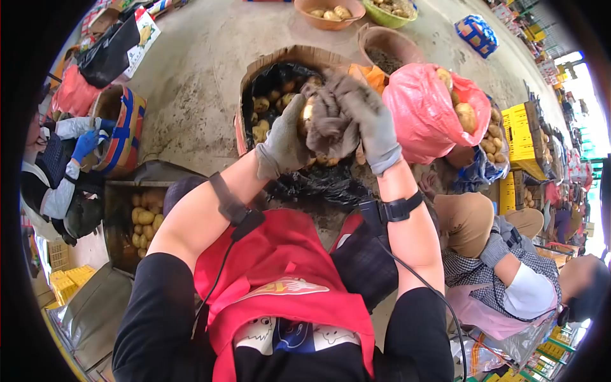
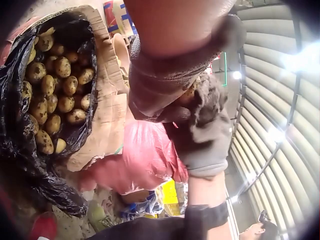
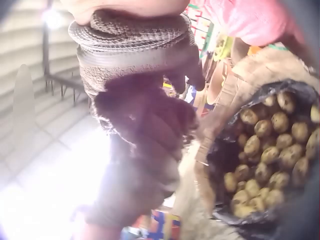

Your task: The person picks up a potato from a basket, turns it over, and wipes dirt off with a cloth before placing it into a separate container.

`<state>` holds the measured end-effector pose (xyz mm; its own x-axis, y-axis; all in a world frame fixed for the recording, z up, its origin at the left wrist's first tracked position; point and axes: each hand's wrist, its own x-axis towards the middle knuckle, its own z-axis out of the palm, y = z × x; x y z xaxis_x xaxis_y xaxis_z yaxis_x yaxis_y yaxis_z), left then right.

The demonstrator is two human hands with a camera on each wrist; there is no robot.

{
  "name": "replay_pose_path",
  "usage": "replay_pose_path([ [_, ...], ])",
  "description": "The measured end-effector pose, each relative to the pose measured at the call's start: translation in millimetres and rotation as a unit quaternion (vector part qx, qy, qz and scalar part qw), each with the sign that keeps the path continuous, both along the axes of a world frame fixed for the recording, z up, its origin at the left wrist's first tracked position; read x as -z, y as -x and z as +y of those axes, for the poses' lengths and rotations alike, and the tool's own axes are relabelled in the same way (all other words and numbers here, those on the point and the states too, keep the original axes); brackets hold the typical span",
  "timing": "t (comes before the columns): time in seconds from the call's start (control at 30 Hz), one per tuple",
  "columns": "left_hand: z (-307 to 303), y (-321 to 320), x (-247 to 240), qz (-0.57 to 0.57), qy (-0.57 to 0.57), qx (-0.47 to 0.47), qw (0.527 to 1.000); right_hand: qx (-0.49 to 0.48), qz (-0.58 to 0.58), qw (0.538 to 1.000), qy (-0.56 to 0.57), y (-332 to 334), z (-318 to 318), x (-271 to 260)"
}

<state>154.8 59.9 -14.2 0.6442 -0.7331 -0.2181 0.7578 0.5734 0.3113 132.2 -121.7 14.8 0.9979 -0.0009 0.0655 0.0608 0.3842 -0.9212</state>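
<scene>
My gloved left hand (image 1: 283,141) grips a potato (image 1: 308,114), its fingers mostly hidden behind the potato. From the other side my gloved right hand (image 1: 377,130) holds a crumpled brown cloth (image 1: 332,121) against it. Both hands are raised over a cardboard box (image 1: 280,56) lined with a black plastic bag (image 2: 12,95). Many dirt-specked potatoes (image 2: 62,67) lie in that lining. In the left wrist view the potato shows only as a small patch between glove and cloth. The right wrist view has the cloth (image 3: 150,125) dark and blurred.
Right of the box stands a pink bag (image 1: 414,114) with potatoes on top. Basins (image 1: 334,24) sit beyond on the concrete floor. A crate of potatoes (image 1: 118,210) is at my left. One person (image 1: 509,280) sits close on the right, another (image 1: 54,172) on the left.
</scene>
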Motion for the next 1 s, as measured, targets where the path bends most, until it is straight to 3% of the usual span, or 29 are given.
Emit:
replay_pose_path([
  [0.03, 3, 2, -4, 0.027, 0.02, 0.008, 0.999, 0.006, 0.021, 0.998, 0.066, 4, 11, 11],
  [0.1, 4, 2, -8, 0.045, -0.012, -0.006, 0.999, 0.003, 0.018, 1.0, 0.023, 8, 28, 21],
  [0.17, 6, 7, -1, -0.021, -0.107, -0.027, 0.994, -0.013, -0.164, 0.974, 0.154, 11, 44, 22],
  [0.23, 5, 6, 25, -0.037, -0.068, -0.017, 0.997, 0.022, -0.167, 0.948, 0.268, 13, 46, 42],
  [0.3, 2, 12, 11, -0.069, -0.128, -0.047, 0.988, 0.156, -0.278, 0.86, 0.398, 9, 52, 51],
  [0.33, 4, 10, 7, -0.06, -0.142, -0.018, 0.988, 0.206, -0.292, 0.827, 0.433, 4, 54, 47],
  [0.5, 11, 12, 15, -0.104, -0.18, 0.003, 0.978, 0.188, -0.169, 0.898, 0.36, 2, 45, 39],
  [0.57, 12, 10, 18, -0.121, -0.191, 0.004, 0.974, 0.134, 0.005, 0.95, 0.282, 4, 35, 27],
  [0.63, 22, 5, 22, -0.147, -0.178, 0.138, 0.963, 0.096, 0.07, 0.976, 0.181, 0, 21, 31],
  [0.67, 18, 8, 21, -0.145, -0.191, 0.115, 0.964, 0.123, 0.062, 0.927, 0.348, -2, 14, 30],
  [0.7, 18, 8, 17, -0.147, -0.191, 0.117, 0.963, 0.143, 0.051, 0.849, 0.507, -8, 5, 28],
  [0.73, 19, 9, 10, -0.081, -0.178, 0.102, 0.975, 0.129, 0.015, 0.921, 0.367, -34, -11, 85],
  [0.77, 21, 7, 7, -0.015, -0.164, 0.088, 0.982, 0.13, 0.015, 0.922, 0.365, -33, -20, 85],
  [0.83, 24, -2, 18, -0.146, -0.299, 0.04, 0.942, 0.2, 0.053, 0.861, 0.465, -30, -30, 70],
  [0.87, 22, -3, 8, -0.058, -0.219, 0.029, 0.974, 0.201, 0.041, 0.902, 0.38, -20, -21, 45],
  [0.9, 21, -4, 3, 0.031, -0.135, 0.016, 0.99, 0.2, 0.038, 0.902, 0.38, -15, -17, 38],
  [0.97, 18, -6, 5, -0.002, -0.178, 0.014, 0.984, 0.163, -0.016, 0.964, 0.212, -13, -13, 33],
  [1.0, 15, -6, 8, -0.007, -0.198, -0.009, 0.98, 0.137, -0.062, 0.972, 0.18, -14, -11, 38],
])
